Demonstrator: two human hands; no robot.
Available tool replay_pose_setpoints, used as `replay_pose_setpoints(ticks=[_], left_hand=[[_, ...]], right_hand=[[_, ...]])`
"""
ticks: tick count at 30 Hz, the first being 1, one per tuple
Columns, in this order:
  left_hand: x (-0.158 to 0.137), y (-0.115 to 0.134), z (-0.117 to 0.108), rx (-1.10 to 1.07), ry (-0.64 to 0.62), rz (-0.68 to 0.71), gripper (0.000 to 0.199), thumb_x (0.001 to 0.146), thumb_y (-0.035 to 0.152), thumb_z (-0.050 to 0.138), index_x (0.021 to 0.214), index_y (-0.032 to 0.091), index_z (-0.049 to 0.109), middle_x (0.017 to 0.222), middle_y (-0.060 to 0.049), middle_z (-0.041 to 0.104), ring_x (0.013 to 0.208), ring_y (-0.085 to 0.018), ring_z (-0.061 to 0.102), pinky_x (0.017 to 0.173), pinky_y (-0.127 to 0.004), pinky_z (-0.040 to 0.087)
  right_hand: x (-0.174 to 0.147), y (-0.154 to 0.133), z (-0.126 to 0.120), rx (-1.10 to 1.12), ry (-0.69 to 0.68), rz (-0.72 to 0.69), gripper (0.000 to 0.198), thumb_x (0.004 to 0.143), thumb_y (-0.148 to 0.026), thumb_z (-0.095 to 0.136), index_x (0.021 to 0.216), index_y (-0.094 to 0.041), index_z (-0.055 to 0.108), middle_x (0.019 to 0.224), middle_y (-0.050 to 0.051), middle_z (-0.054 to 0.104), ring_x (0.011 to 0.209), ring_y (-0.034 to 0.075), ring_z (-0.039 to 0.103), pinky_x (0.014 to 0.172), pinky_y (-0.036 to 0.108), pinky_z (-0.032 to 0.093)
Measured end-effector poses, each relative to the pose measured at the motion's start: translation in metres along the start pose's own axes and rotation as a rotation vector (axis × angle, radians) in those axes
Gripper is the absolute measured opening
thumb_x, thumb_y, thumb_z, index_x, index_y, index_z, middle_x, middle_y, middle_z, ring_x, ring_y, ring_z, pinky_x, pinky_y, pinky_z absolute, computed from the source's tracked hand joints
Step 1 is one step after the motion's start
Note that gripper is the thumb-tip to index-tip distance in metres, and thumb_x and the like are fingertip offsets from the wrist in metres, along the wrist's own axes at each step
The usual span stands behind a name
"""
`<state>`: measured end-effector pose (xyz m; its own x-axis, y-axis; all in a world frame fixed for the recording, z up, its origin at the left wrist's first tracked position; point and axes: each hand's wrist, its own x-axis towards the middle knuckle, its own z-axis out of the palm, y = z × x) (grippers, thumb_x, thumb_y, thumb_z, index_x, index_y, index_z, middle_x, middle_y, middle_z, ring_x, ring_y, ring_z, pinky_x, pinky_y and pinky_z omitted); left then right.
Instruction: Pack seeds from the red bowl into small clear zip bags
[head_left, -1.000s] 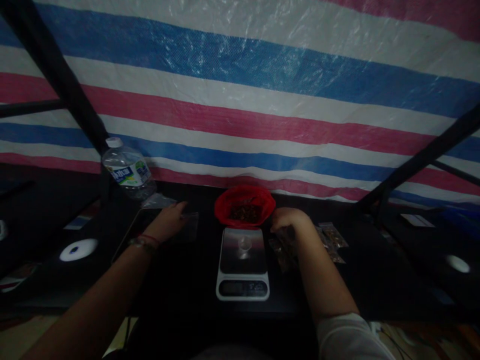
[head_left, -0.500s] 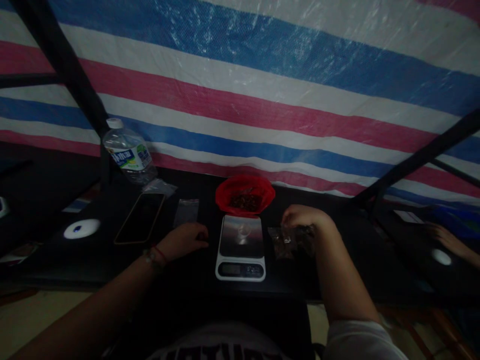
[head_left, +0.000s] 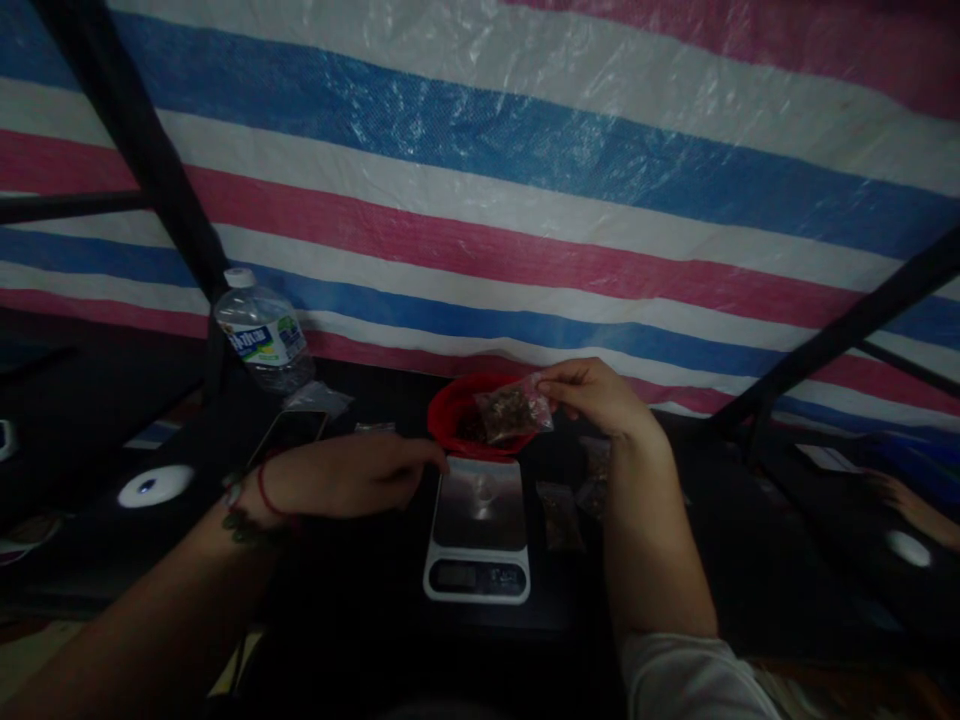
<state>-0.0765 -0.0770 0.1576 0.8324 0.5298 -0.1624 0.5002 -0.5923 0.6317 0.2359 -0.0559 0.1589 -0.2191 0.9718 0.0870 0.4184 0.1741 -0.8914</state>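
My right hand (head_left: 589, 395) pinches a small clear zip bag (head_left: 514, 412) filled with brown bits by its edge. This bag hangs over a red bowl-like container (head_left: 446, 405), partly covering the brown contents inside. My left hand (head_left: 367, 475) is at the back left corner of a white kitchen scale (head_left: 476, 580), its index finger stretched out and the other fingers loosely bent. Whether its fingertip touches the scale or the red container I cannot tell. A small clear round piece (head_left: 484, 490) lies on the scale's metal plate. More filled zip bags (head_left: 560, 515) lie right of the scale.
A clear plastic bottle (head_left: 264, 335) stands at the back left, with a crumpled clear bag (head_left: 319, 398) beside it. My left arm partly hides a phone (head_left: 292, 428). A white mouse-shaped object (head_left: 155, 486) lies further left. Another person's hand (head_left: 911, 505) is at the far right.
My right hand has lifted a filled zip bag from the right of the scale and brought it over the red container. My left hand has moved forward and right to the scale's back corner.
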Motion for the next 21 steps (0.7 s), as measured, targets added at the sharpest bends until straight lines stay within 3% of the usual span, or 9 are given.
replay_pose_setpoints(ticks=[3,5,8,13,17,21], left_hand=[[0.035,0.009,-0.021,0.034,0.299,0.057,0.022,0.085,0.024,0.047,0.095,0.016,0.065,0.08,0.0,0.066,0.068,-0.011,0.058,0.061,-0.02,0.04],[0.058,0.01,-0.025,0.06,0.394,0.061,0.021,0.085,0.031,0.051,0.085,0.015,0.065,0.075,0.0,0.066,0.065,-0.011,0.057,0.059,-0.021,0.039],[0.089,0.01,-0.022,0.116,0.401,0.081,0.034,0.085,0.045,0.054,0.073,0.016,0.066,0.067,0.0,0.064,0.061,-0.012,0.055,0.057,-0.022,0.036],[0.122,-0.001,-0.004,0.165,0.463,0.066,0.039,0.079,0.053,0.06,0.07,0.016,0.066,0.07,-0.002,0.066,0.064,-0.014,0.057,0.057,-0.024,0.034],[0.13,-0.013,0.009,0.159,0.488,0.039,0.033,0.081,0.045,0.059,0.068,0.015,0.065,0.066,-0.003,0.065,0.06,-0.013,0.056,0.055,-0.024,0.033],[0.128,-0.021,0.014,-0.058,0.346,0.098,0.027,0.085,0.03,0.05,0.074,0.015,0.068,0.073,-0.003,0.069,0.065,-0.013,0.06,0.061,-0.022,0.04]], right_hand=[[0.014,0.006,0.019,0.141,0.018,0.019,0.026,0.069,-0.038,0.073,0.083,-0.015,0.072,0.068,0.003,0.068,0.053,0.01,0.056,0.051,0.022,0.042],[0.02,0.012,0.029,0.191,0.026,0.046,0.028,0.07,-0.041,0.071,0.079,-0.015,0.07,0.068,0.003,0.068,0.053,0.011,0.057,0.05,0.022,0.043],[0.026,0.02,0.041,0.214,0.072,0.045,0.032,0.075,-0.047,0.066,0.075,-0.015,0.065,0.063,0.002,0.064,0.049,0.01,0.053,0.047,0.021,0.039],[0.031,0.035,0.053,0.15,0.166,-0.089,0.03,0.079,-0.043,0.061,0.067,-0.016,0.061,0.063,0.0,0.059,0.057,0.011,0.051,0.053,0.023,0.038],[0.027,0.041,0.056,0.051,0.167,-0.048,0.028,0.08,-0.041,0.06,0.067,-0.016,0.061,0.063,0.001,0.06,0.056,0.012,0.051,0.053,0.023,0.037],[0.021,0.041,0.055,0.083,0.063,0.009,0.027,0.08,-0.038,0.061,0.063,-0.016,0.059,0.056,-0.001,0.058,0.051,0.011,0.051,0.05,0.022,0.035]])
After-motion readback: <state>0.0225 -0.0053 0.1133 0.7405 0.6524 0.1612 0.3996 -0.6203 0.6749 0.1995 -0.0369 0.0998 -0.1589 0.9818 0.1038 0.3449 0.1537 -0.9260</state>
